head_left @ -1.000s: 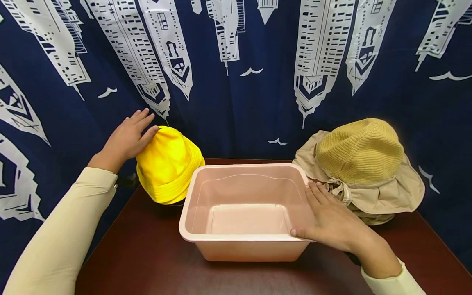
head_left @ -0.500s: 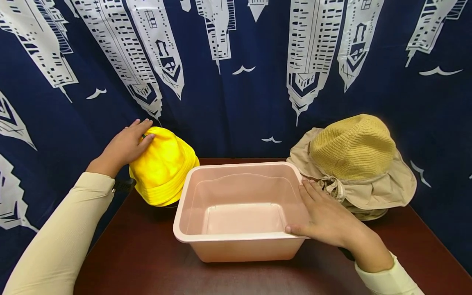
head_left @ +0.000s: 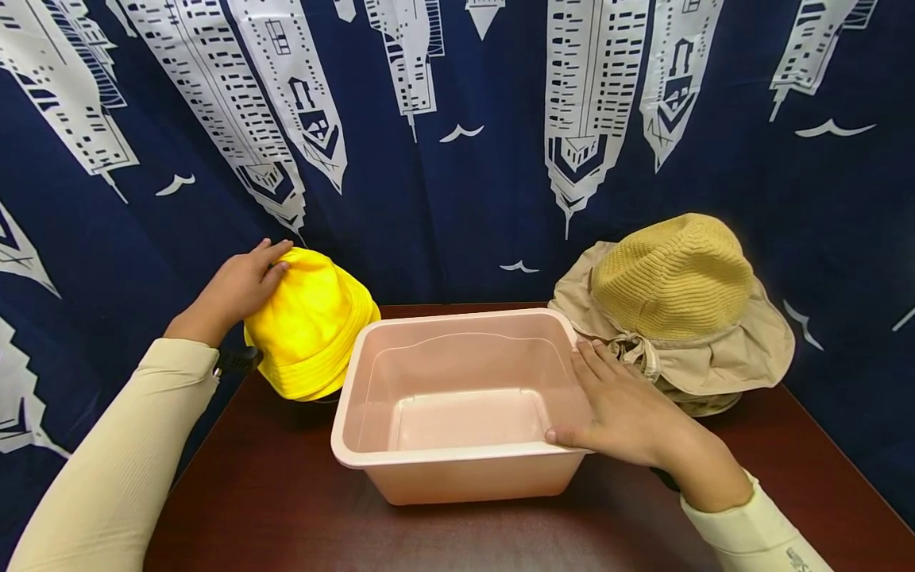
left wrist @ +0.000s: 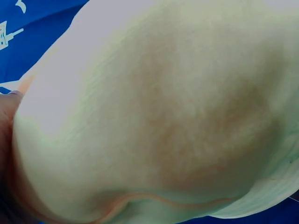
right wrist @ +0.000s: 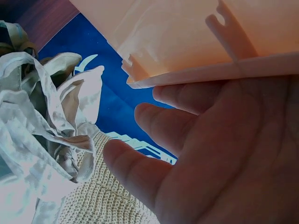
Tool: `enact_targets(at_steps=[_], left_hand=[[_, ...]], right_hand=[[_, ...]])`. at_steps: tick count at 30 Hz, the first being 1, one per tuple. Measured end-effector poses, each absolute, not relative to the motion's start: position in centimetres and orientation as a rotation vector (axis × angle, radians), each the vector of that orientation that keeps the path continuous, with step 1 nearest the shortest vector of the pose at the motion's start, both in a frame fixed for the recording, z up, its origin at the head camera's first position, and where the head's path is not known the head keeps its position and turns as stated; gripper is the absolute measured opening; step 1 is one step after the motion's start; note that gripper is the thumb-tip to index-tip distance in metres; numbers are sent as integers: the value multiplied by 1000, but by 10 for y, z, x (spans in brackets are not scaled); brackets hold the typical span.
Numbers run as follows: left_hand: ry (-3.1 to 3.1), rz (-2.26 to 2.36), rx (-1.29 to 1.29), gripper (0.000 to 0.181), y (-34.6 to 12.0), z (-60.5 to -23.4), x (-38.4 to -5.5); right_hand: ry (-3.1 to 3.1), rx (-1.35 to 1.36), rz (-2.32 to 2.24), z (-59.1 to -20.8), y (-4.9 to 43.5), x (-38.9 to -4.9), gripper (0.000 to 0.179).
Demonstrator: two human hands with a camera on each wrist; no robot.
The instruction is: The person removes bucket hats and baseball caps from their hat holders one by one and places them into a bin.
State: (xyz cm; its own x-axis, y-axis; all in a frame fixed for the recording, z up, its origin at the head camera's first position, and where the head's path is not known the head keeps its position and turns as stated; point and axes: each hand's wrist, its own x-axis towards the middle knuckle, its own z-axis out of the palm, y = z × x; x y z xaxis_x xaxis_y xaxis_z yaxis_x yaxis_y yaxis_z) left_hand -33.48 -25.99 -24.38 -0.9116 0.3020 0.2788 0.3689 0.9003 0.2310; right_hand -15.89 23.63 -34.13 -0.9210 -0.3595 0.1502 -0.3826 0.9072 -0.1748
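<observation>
— Navy cloth (head_left: 465, 199) behind you, white buildings printed upside down; reddish-brown surface (head_left: 286, 492) below. Left fingers?

— Your left hand (head_left: 239, 286) has its fingers (head_left: 275, 252) at the top of the yellow hat (head_left: 314, 330), thumb on the crown; can't tell if they pinch cloth.

— Right?

— Your right hand (head_left: 629, 409) lies over the right rim of the pink tub (head_left: 457, 454), fingers straight, spread apart, thumb at the near rim.

— Where's that hat?

— Back left of your surface, just beside the tub; touching or not, can't tell. Tub's upright, mid-surface.

— Rest?

— Right of the tub, near your right fingers: mustard knit crown (head_left: 675, 274) above a beige cloth brim (head_left: 750, 353) with a tie. You've got cream sleeves (head_left: 107, 469), dark strap (head_left: 237, 360) at the left wrist.
</observation>
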Motion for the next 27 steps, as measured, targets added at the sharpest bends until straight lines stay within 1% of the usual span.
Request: enact_targets(at_steps=[9,16,27], left_hand=[[-2788,-449,-534,47,-257,-240,-331],[-2738,-483,-545,47,-249,-228,-324],[-2661,-503,-643,46,-236,-206,-307]], right_hand=[[-2966,562,294,-341,235,-159,118],[-2962,568,294,-341,235,-159,118],[-2935,585,298,-342,236,-160,117]])
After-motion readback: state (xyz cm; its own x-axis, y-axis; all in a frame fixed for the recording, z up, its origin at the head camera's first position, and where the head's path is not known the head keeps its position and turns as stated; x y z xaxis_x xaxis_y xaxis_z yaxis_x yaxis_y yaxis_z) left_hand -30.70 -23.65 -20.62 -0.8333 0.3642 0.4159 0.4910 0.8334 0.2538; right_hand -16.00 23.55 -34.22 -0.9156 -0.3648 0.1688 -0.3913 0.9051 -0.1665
